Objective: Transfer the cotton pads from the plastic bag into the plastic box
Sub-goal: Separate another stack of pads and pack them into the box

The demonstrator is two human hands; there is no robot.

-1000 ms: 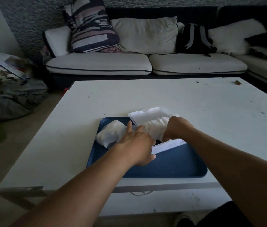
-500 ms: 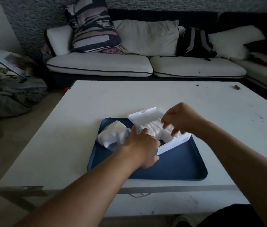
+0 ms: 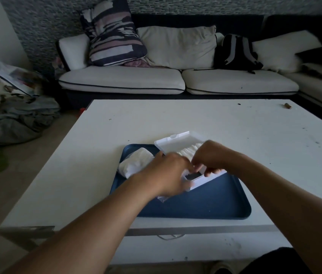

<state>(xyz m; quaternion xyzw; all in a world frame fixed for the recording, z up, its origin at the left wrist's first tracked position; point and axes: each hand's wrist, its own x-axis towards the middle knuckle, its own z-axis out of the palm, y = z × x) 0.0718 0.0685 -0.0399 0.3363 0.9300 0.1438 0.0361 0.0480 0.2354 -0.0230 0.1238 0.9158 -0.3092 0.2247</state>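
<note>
A white plastic box point(image 3: 178, 141) stands open on a blue tray point(image 3: 215, 202), its lid raised at the far side. A row of white cotton pads point(image 3: 190, 150) fills its far part. To the left on the tray lies the clear plastic bag point(image 3: 136, 163) with more pads in it. My left hand point(image 3: 168, 173), blurred, grips the box's near-left corner. My right hand point(image 3: 211, 157) hovers over the near end of the box, fingers bent down and pinched on pads there. The hands hide the middle of the box.
The tray sits near the front edge of a white low table point(image 3: 176, 119). A small brown object point(image 3: 287, 105) lies at the table's far right. Behind it is a sofa point(image 3: 120, 80) with cushions and a backpack point(image 3: 235, 52). Clothes are piled on the floor at left.
My right hand rose from the pads, then came back down at the near end of the box. My left hand shifted right along the box's near corner.
</note>
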